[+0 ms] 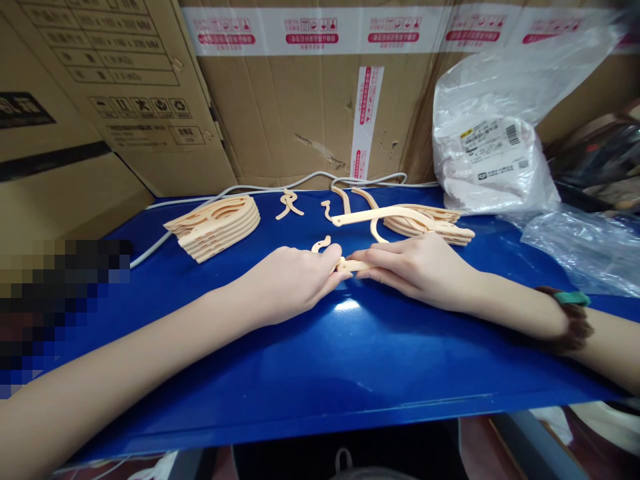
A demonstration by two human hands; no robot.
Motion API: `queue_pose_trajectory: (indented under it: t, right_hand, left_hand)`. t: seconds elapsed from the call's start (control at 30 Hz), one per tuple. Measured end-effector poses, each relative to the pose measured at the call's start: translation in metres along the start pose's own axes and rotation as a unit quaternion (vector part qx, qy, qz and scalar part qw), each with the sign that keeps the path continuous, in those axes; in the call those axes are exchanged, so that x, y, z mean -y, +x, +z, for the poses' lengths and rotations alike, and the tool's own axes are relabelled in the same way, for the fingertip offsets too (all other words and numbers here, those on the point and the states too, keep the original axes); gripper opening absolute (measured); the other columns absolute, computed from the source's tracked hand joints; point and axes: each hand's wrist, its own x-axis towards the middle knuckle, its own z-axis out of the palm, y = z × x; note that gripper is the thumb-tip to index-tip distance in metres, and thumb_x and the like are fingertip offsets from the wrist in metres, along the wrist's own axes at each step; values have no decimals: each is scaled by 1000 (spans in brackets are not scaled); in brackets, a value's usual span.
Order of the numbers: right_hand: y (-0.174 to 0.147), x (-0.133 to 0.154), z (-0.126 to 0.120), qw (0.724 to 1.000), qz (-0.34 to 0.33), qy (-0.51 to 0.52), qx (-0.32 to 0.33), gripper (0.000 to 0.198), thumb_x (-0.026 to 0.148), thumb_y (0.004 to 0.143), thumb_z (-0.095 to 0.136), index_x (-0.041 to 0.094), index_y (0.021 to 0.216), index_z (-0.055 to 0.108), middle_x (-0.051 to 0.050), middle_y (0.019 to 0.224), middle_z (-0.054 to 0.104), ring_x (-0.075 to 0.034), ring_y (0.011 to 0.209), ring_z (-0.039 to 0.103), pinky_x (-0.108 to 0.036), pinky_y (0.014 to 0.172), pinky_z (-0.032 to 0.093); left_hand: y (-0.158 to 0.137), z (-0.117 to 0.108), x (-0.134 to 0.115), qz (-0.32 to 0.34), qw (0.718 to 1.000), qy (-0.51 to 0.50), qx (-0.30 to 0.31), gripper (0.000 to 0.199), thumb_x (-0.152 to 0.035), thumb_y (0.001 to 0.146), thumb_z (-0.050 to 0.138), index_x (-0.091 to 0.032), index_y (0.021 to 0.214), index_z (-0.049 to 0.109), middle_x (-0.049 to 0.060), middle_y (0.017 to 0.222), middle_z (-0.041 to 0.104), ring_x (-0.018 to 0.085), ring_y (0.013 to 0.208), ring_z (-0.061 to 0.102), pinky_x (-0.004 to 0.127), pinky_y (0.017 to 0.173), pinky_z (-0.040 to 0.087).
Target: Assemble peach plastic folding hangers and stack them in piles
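Note:
My left hand [307, 275] pinches the base of a beige hanger hook [321, 243], its curl rising above my thumb. A beige hanger arm [356, 265] meets the hook between my hands, with my right hand [420, 270] closed on it; its far part is hidden under my fingers. Just beyond, a long loose hanger arm [373, 215] lies toward the right stack. Two interlocked hooks [289, 203] and another small hook [327, 210] lie behind my hands on the blue table [310, 373].
A stack of folded hangers [220, 227] sits at the left, and another stack [425, 220] is behind my right hand. Cardboard boxes [300, 120] wall off the back. A white cable [280, 185] runs along their foot. Plastic bags [495, 153] crowd the right.

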Motion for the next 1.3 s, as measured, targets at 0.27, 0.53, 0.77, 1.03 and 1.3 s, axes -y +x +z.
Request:
queue_pose_trajectory:
  t: [0.27, 0.53, 0.77, 1.03, 1.3]
  right_hand:
    - [1, 1, -1, 999, 6, 53, 10, 35, 39, 103, 40, 18, 109, 67, -3, 88, 74, -15, 71, 68, -25, 60, 41]
    - [4, 1, -6, 988, 51, 121, 75, 38, 42, 102, 40, 18, 105, 69, -4, 83, 72, -16, 72, 67, -26, 65, 41]
    - [6, 0, -9, 976, 65, 185, 98, 39, 45, 101, 40, 20, 108, 70, -4, 82, 71, -16, 71, 64, -25, 64, 39]
    - [7, -1, -9, 975, 66, 179, 115, 35, 42, 101, 42, 20, 101, 70, -3, 79, 70, -15, 68, 62, -25, 62, 37]
    - [5, 0, -7, 980, 66, 144, 122, 38, 42, 102, 39, 19, 104, 69, -5, 79, 70, -16, 68, 63, -26, 63, 38]
  left_hand:
    - [-1, 1, -1, 10, 998, 62, -3, 34, -37, 104, 28, -13, 109, 51, 9, 79, 72, 26, 63, 70, 29, 45, 34]
    - [-1, 3, -1, 41, 993, 100, -52, 29, -33, 103, 30, -16, 95, 52, 9, 77, 69, 24, 61, 68, 28, 41, 27]
    - [-3, 3, -3, 57, 982, 145, -112, 33, -31, 103, 28, -16, 88, 53, 7, 68, 65, 21, 55, 64, 30, 42, 23]
    - [-4, 7, 0, 84, 983, 82, -138, 32, -30, 101, 29, -17, 84, 53, 3, 63, 60, 20, 55, 63, 29, 44, 25]
    - [-4, 11, 3, 85, 986, 29, -137, 31, -31, 100, 31, -18, 80, 51, 1, 62, 62, 17, 54, 61, 28, 45, 23]
